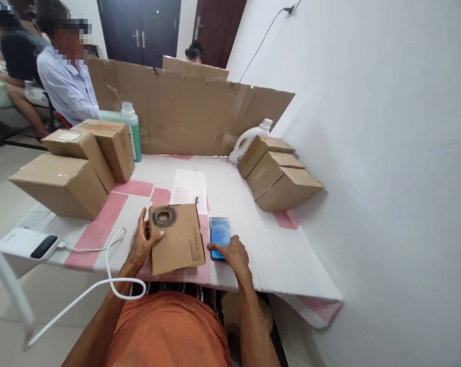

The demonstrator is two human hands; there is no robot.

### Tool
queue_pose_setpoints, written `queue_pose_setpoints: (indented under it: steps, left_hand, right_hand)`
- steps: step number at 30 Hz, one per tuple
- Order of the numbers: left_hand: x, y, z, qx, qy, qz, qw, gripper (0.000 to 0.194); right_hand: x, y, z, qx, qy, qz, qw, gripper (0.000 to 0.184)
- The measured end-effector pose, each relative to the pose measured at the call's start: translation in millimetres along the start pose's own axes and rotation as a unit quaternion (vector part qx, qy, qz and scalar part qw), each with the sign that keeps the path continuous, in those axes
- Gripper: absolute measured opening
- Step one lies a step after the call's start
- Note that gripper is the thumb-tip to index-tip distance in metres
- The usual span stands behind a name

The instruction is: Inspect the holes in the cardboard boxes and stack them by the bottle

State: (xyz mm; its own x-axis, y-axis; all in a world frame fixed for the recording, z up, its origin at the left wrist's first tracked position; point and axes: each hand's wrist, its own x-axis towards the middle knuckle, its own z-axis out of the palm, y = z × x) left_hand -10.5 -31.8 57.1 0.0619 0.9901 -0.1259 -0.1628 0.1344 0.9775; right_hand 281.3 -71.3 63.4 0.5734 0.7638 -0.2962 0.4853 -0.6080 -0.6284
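My left hand (143, 243) grips the left edge of a flat brown cardboard box (177, 244), its thumb on the top face. A dark ring with a hole marks the box's upper left corner, and small print runs along its right side. Just right of the box, my right hand (232, 252) is closed around the lower end of a smartphone (220, 235) with a lit blue screen. The phone lies face up at the table surface; whether it is lifted I cannot tell. A small dark item (196, 200) shows behind the box's far edge.
Cardboard boxes (58, 183) stand on the left beside a green liquid bottle (135, 133). More boxes (287, 181) and a white jug (249, 140) are at right. A cardboard screen (192, 114) closes the back. A power bank (26, 244) trails a white cable (110, 265). People sit beyond.
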Motion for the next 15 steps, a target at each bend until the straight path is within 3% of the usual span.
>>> queue_pose_setpoints:
  steps: [4, 8, 11, 13, 15]
  left_hand:
    - [-4.4, -7.3, -2.6, -0.015, 0.027, -0.016, 0.999, 0.126]
    - [-8.6, -9.3, -4.5, -0.032, 0.012, -0.01, 0.999, 0.103]
    - [-9.6, -8.8, -1.9, -0.04, 0.004, 0.008, 0.999, 0.097]
    - [-10.6, -8.5, 2.0, -0.047, 0.003, 0.021, 0.999, 0.097]
    - [-12.3, -8.2, 5.9, -0.051, -0.005, 0.031, 0.998, 0.097]
  right_hand:
    - [0.1, 16.6, 2.3, 0.165, -0.035, -0.019, 0.986, 0.046]
    - [-19.5, 20.7, -0.6, 0.302, -0.042, -0.024, 0.952, 0.058]
    - [-43.3, 3.1, -5.8, 0.471, -0.067, -0.022, 0.879, 0.056]
    - [-60.4, -16.9, -5.3, 0.555, -0.125, -0.034, 0.822, 0.051]
    - [-76.2, -38.3, 2.1, 0.576, -0.196, -0.046, 0.793, 0.048]
